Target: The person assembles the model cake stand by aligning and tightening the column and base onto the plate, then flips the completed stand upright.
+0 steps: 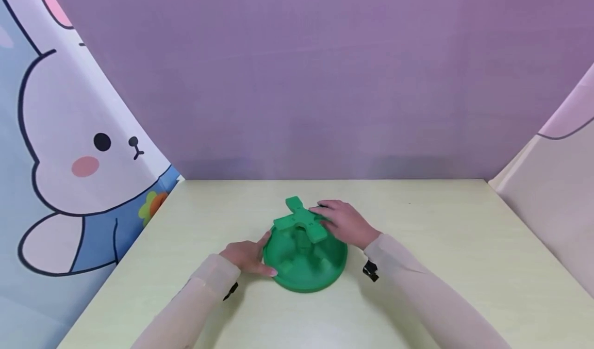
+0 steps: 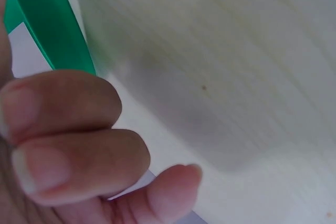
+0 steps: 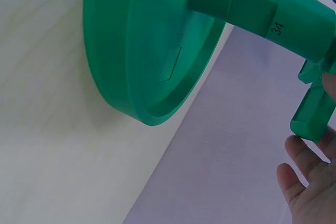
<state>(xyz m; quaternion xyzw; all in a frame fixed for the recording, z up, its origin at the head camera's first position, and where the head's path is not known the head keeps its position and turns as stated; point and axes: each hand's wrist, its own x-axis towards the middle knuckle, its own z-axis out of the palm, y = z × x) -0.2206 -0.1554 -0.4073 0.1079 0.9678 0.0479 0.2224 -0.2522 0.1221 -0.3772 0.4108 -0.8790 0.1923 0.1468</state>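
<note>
A round green base [image 1: 306, 279] with a raised rim stands on the table. From its middle rises a green post [image 3: 257, 6] of stepped sections, marked "34". On top of the post sits a green four-armed cross [image 1: 301, 217], tilted in the head view. My left hand [image 1: 248, 255] grips the left rim between thumb and index finger, its other fingers curled in the left wrist view. With my right hand [image 1: 345, 222] I hold the cross's right arm, which the fingers partly cover. In the right wrist view, fingertips touch the end of one arm [image 3: 315, 111].
The pale wooden table [image 1: 445, 225] extends on both sides of the base. A purple cloth [image 1: 306, 81] stands behind its back edge. At the left hangs a sheet with a cartoon rabbit [image 1: 83, 148]; a pale printed sheet [image 1: 552, 184] hangs at the right.
</note>
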